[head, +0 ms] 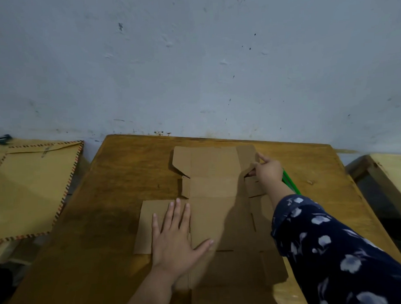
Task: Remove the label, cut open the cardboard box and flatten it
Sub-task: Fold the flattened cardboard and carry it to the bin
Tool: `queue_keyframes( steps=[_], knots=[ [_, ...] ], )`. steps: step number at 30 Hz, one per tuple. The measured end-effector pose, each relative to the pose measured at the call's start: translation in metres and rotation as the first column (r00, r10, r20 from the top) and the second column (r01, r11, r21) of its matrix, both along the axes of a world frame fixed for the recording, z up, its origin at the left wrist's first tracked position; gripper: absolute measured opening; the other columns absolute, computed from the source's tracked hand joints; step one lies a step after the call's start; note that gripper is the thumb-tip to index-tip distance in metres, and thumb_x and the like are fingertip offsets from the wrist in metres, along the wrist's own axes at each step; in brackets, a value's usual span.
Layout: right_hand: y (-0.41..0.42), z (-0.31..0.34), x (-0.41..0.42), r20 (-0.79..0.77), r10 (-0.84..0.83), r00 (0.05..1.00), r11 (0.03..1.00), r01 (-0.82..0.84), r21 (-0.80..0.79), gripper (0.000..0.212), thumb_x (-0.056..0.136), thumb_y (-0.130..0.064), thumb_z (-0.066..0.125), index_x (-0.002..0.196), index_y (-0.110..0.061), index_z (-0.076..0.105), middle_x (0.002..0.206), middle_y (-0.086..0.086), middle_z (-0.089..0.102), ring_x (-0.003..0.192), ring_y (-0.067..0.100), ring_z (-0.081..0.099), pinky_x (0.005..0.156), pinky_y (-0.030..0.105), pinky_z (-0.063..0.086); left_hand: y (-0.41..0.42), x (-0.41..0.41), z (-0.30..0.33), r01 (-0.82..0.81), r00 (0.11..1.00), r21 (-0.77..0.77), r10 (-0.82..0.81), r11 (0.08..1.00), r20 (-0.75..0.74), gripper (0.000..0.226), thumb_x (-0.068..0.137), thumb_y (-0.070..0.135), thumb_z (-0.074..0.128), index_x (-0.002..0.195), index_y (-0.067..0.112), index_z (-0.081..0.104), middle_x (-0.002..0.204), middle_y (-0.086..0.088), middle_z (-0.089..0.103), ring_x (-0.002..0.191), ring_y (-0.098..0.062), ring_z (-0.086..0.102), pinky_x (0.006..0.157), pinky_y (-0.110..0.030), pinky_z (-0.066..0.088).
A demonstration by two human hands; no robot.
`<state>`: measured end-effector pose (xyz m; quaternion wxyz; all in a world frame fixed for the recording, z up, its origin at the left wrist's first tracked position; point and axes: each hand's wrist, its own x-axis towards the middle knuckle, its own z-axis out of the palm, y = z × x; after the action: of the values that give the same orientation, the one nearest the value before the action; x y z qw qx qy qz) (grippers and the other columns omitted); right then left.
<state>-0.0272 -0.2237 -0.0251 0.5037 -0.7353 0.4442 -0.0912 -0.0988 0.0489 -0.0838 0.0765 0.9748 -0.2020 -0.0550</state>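
Note:
The brown cardboard box (215, 192) lies unfolded and flat on the wooden table (118, 177), its flaps spread out to the sides. My left hand (175, 239) presses flat on the near left flap, fingers spread. My right hand (267, 171) reaches to the far right flap and holds green-handled scissors (291, 182), whose dark blades meet the cardboard at the notch between two flaps. The blades are mostly hidden by my fingers. No label shows on the cardboard.
A pale blue wall (191, 61) rises right behind the table. A large brown envelope with a striped border (32, 187) lies to the left. Another wooden piece of furniture (386, 168) stands at the right, past the table's edge.

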Motion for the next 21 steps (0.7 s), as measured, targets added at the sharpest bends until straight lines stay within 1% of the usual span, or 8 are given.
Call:
queue_keyframes(
  steps=[2,3,5,9,12,15,18,21],
  knots=[
    [0.002,0.006,0.000,0.070,-0.044,0.997,0.998,0.041,0.037,0.043,0.093,-0.008,0.056,0.133,-0.022,0.054,0.073,0.002,0.069,0.073,0.019,0.070,0.064,0.034,0.058,0.001,0.008,0.002,-0.020,1.000,0.030,0.021,0.999,-0.012,0.112,0.067,0.094,0.013,0.150,0.020,0.000,0.159,-0.005,-0.009,0.146,-0.024,-0.010,0.115,-0.053,-0.005],
    [0.001,0.009,0.000,0.114,-0.080,0.990,0.993,0.070,0.090,0.044,0.092,-0.005,0.057,0.132,-0.021,0.055,0.070,-0.001,0.066,0.075,0.021,0.071,0.072,0.038,0.059,0.001,0.012,0.003,-0.031,0.999,0.046,0.032,0.998,-0.018,0.114,0.065,0.094,0.009,0.149,0.020,-0.010,0.157,-0.004,-0.019,0.144,-0.021,-0.020,0.115,-0.052,-0.010],
    [0.002,0.016,-0.001,0.190,-0.140,0.972,0.974,0.101,0.201,0.044,0.090,0.000,0.058,0.131,-0.018,0.056,0.076,-0.002,0.063,0.073,0.021,0.070,0.077,0.037,0.059,0.000,0.019,0.004,-0.059,0.998,0.056,0.061,0.997,-0.028,0.115,0.063,0.095,0.006,0.148,0.020,-0.017,0.155,-0.003,-0.027,0.142,-0.019,-0.028,0.115,-0.052,-0.013],
    [0.007,0.021,-0.012,0.243,-0.154,0.958,0.968,0.098,0.229,0.045,0.089,0.000,0.059,0.130,-0.019,0.056,0.092,0.001,0.065,0.075,0.020,0.070,0.075,0.034,0.060,-0.002,0.028,0.005,-0.072,0.996,0.061,0.075,0.996,-0.043,0.115,0.064,0.094,0.006,0.149,0.020,-0.013,0.154,-0.003,-0.028,0.141,-0.018,-0.029,0.115,-0.052,-0.013],
    [0.006,0.016,-0.026,0.264,-0.152,0.953,0.966,0.087,0.243,0.045,0.090,-0.001,0.059,0.131,-0.018,0.055,0.090,0.000,0.063,0.079,0.022,0.070,0.079,0.037,0.059,-0.004,0.032,0.007,-0.064,0.996,0.082,0.069,0.995,-0.059,0.116,0.063,0.094,0.004,0.150,0.019,-0.010,0.155,-0.003,-0.026,0.141,-0.018,-0.028,0.115,-0.052,-0.013],
    [0.007,0.013,-0.038,0.300,-0.179,0.937,0.951,0.086,0.298,0.046,0.089,0.001,0.059,0.131,-0.019,0.054,0.088,0.002,0.063,0.083,0.024,0.069,0.082,0.041,0.059,-0.003,0.031,0.010,-0.066,0.995,0.070,0.071,0.995,-0.067,0.118,0.063,0.094,0.007,0.151,0.017,-0.007,0.158,-0.004,-0.018,0.143,-0.018,-0.024,0.115,-0.052,-0.012],
    [0.009,0.014,-0.041,0.323,-0.202,0.925,0.946,0.098,0.310,0.045,0.089,0.002,0.058,0.129,-0.020,0.055,0.087,0.002,0.063,0.084,0.024,0.069,0.082,0.041,0.059,-0.003,0.025,0.013,-0.151,0.986,0.045,0.154,0.988,-0.069,0.124,0.061,0.095,0.010,0.151,0.012,-0.007,0.159,-0.005,-0.013,0.145,-0.019,-0.019,0.115,-0.051,-0.013],
    [0.012,0.014,-0.040,0.326,-0.216,0.920,0.947,0.117,0.298,0.043,0.090,0.001,0.057,0.127,-0.021,0.055,0.087,0.002,0.062,0.083,0.024,0.069,0.080,0.040,0.059,-0.004,0.018,0.018,-0.192,0.976,0.080,0.199,0.978,-0.087,0.121,0.063,0.093,0.007,0.149,0.010,-0.012,0.158,-0.008,-0.017,0.144,-0.022,-0.021,0.113,-0.054,-0.013]
  ],
)
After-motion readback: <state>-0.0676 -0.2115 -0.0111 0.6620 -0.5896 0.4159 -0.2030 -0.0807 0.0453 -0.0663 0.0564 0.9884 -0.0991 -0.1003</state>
